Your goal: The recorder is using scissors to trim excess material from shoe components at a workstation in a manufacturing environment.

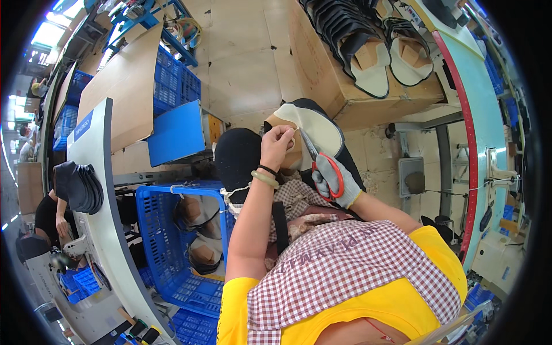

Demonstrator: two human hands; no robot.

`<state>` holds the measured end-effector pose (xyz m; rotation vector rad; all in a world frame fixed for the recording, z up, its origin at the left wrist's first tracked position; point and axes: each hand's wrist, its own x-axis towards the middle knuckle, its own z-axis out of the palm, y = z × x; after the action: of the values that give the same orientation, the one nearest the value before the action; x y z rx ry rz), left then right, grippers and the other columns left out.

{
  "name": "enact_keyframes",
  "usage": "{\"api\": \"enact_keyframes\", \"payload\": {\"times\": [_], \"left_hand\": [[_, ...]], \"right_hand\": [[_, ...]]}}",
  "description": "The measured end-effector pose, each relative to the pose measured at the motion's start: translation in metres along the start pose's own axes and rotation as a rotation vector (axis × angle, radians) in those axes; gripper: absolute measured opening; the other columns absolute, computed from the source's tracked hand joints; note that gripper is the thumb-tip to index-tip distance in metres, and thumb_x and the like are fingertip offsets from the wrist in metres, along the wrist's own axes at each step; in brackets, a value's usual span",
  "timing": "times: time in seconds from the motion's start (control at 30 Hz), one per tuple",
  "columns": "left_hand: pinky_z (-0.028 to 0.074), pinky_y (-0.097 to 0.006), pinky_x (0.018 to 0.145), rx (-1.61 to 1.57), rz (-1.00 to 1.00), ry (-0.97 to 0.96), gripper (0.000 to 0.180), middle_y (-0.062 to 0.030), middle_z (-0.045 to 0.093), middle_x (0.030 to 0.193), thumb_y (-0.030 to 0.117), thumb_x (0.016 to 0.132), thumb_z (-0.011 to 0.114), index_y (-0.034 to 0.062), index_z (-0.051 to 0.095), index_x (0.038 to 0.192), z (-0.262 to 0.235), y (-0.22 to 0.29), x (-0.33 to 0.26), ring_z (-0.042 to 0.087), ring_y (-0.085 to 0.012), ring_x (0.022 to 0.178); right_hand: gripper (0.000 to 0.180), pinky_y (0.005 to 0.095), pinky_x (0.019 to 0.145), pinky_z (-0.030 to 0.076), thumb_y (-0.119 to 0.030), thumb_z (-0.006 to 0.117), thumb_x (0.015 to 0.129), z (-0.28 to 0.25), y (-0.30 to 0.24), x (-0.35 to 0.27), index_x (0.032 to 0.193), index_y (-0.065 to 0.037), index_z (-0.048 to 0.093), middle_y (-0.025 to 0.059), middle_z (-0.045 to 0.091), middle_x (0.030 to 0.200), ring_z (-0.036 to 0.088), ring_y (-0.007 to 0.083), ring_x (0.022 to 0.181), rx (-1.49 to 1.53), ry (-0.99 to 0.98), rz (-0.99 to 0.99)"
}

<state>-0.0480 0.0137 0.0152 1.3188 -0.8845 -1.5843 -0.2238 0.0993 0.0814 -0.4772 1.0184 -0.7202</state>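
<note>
A shoe upper (321, 127) with a cream lining, black outside and tan insert lies across my lap. Over its opening, my left hand (277, 146) is closed in a pinch. A thin pale thread-like piece (296, 131) shows at those fingertips, too small to make out well. My right hand (348, 194), in a grey glove, grips red-handled scissors (311, 147) by the loops. The blades point up over the lining, with their tips close to the left fingertips. A black rounded piece (238, 155) rests beside my left wrist.
A blue plastic crate (150, 230) holding several shoe uppers (204, 252) stands at my left. More uppers (368, 72) line a cardboard box (322, 69) at the far right. A bench with a red edge (470, 144) runs along the right. Another person's hand (61, 224) shows at far left.
</note>
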Motion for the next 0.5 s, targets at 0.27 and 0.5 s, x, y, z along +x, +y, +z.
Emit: {"api": "enact_keyframes", "payload": {"times": [0.27, 0.5], "left_hand": [[0.041, -0.019, 0.058, -0.105, 0.091, -0.028, 0.014, -0.0020, 0.057, 0.098, 0.011, 0.087, 0.064, -0.0022, 0.062, 0.087, 0.001, -0.007, -0.012, 0.050, -0.0043, 0.065], [0.041, -0.018, 0.063, -0.215, 0.028, -0.108, 0.012, -0.0014, 0.056, 0.099, 0.011, 0.088, 0.062, -0.0006, 0.063, 0.087, -0.015, -0.004, -0.014, 0.051, -0.0039, 0.069]], "right_hand": [[0.024, 0.0197, 0.040, 0.033, -0.037, 0.057, 0.092, 0.000, -0.012, 0.000, 0.100, -0.015, 0.052, -0.0021, 0.050, 0.068, 0.041, 0.0054, 0.045, 0.000, 0.082, 0.070], [0.024, 0.0189, 0.039, 0.032, -0.037, 0.057, 0.092, 0.005, -0.029, 0.007, 0.103, -0.016, 0.053, -0.0024, 0.050, 0.067, 0.042, 0.0050, 0.045, -0.088, 0.039, 0.135]]}}
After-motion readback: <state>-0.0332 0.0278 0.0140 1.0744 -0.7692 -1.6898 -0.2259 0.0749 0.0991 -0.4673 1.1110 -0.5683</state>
